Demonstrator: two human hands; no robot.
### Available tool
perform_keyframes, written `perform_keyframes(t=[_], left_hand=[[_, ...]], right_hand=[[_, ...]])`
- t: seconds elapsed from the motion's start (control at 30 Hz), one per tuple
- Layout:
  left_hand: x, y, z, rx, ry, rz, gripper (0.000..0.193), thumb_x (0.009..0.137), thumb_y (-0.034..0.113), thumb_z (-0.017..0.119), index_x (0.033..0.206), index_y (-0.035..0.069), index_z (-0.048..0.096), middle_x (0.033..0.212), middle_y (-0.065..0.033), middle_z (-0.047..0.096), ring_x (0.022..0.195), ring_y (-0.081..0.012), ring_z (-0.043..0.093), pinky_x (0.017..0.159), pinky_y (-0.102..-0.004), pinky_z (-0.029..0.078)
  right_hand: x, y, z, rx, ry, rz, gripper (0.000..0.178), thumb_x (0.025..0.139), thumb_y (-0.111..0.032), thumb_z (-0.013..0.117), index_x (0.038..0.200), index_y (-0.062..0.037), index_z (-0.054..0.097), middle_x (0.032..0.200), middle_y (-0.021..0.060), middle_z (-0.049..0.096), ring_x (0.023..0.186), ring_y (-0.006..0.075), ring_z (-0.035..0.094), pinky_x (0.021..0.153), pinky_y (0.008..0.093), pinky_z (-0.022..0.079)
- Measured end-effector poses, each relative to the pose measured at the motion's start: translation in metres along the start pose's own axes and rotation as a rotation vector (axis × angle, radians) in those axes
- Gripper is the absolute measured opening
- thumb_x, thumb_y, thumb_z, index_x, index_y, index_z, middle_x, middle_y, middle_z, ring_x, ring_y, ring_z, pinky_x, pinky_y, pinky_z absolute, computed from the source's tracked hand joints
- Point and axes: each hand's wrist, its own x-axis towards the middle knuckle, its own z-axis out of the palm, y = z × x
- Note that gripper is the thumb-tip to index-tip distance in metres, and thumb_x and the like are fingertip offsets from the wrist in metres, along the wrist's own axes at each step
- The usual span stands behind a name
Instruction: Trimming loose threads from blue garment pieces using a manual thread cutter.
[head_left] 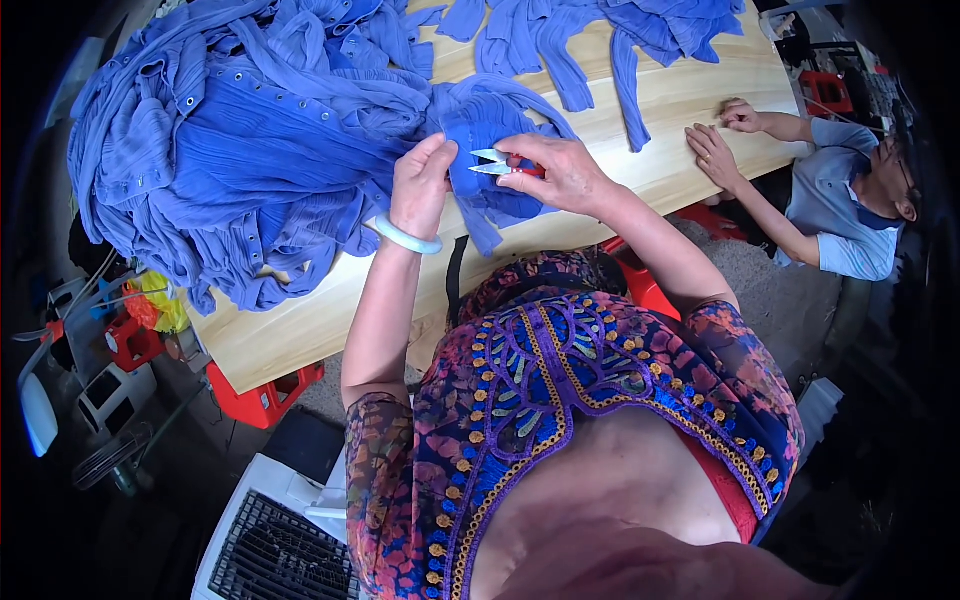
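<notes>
My left hand (421,187), with a pale bangle (408,238) at its wrist, has thumb and fingers closed in a pinch at the edge of a blue garment (462,128). In my right hand (565,176) are small thread snips (522,167) with red handles. Their two pointed blades are spread apart, tips toward my left hand and just over the blue cloth. A large heap of blue crinkled garments (280,135) with metal eyelets lies to the left, joined up to the piece between my hands. Any thread at the blades is too small to see.
More blue pieces (560,50) lie along the far side of the wooden table (690,90). At the right, a co-worker (840,190) rests both hands on its edge. Red stools (262,393) stand under it, and a white air cooler (275,530) is at lower left.
</notes>
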Motion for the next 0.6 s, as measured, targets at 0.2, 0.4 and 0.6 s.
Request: perform_keyframes(t=[0.2,0.4,0.6], left_hand=[[-0.0027,0.0024,-0.0002,0.044,-0.009,0.012,0.016,0.083,0.012,0.044,0.084,0.002,0.057,0.071,0.0022,0.055,0.059,-0.0025,0.05,0.052,-0.0167,0.04],[-0.0028,0.0019,-0.0028,0.01,-0.009,-0.026,0.016,0.083,0.012,0.044,0.087,0.002,0.056,0.074,0.0003,0.057,0.062,-0.0042,0.052,0.054,-0.0182,0.043],[-0.0014,0.0023,-0.0046,-0.035,0.006,-0.021,0.017,0.083,0.012,0.044,0.09,0.002,0.055,0.077,-0.0023,0.058,0.064,-0.0069,0.055,0.056,-0.0195,0.045]], right_hand=[[0.0009,-0.0008,-0.0006,-0.021,-0.058,-0.002,0.032,0.071,-0.023,0.062,0.096,-0.0063,0.053,0.078,0.0082,0.057,0.069,0.021,0.056,0.06,0.0286,0.044],[0.0019,-0.0003,-0.0003,-0.026,-0.077,-0.025,0.031,0.071,-0.023,0.062,0.096,-0.0063,0.053,0.078,0.0082,0.057,0.069,0.0217,0.056,0.06,0.0289,0.044],[-0.0002,0.0074,0.0032,-0.002,0.019,-0.042,0.031,0.071,-0.022,0.062,0.096,-0.0059,0.053,0.078,0.0083,0.057,0.069,0.0218,0.056,0.06,0.0292,0.044]])
